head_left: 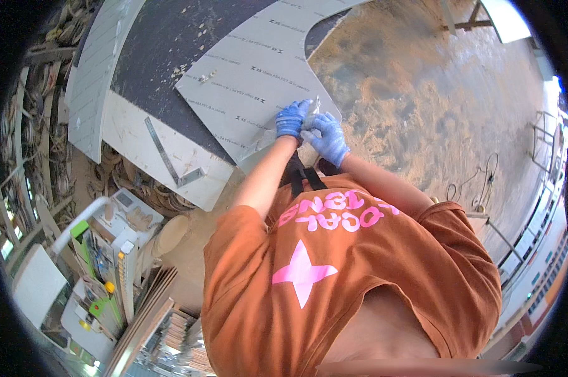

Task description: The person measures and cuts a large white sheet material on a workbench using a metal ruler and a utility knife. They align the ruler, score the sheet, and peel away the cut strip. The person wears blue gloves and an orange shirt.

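Note:
Both of my hands wear blue gloves and meet at the near edge of a large grey panel [246,81], which has a curved cutout and a printed film face. My left hand [290,119] rests at the panel's edge, fingers bent and pressed together. Beside it, my right hand [326,137] has its fingers curled in a pinch. A small crumpled whitish scrap [316,104] sticks up between the hands. What the fingertips hold is hidden.
Under the panel lies a dark tabletop [152,81] strewn with chips. A metal square [161,151] lies on a pale board [133,129] to the left. Past it stands a white and green machine [98,270]. Cords [481,185] lie on the dusty floor [409,94] at right.

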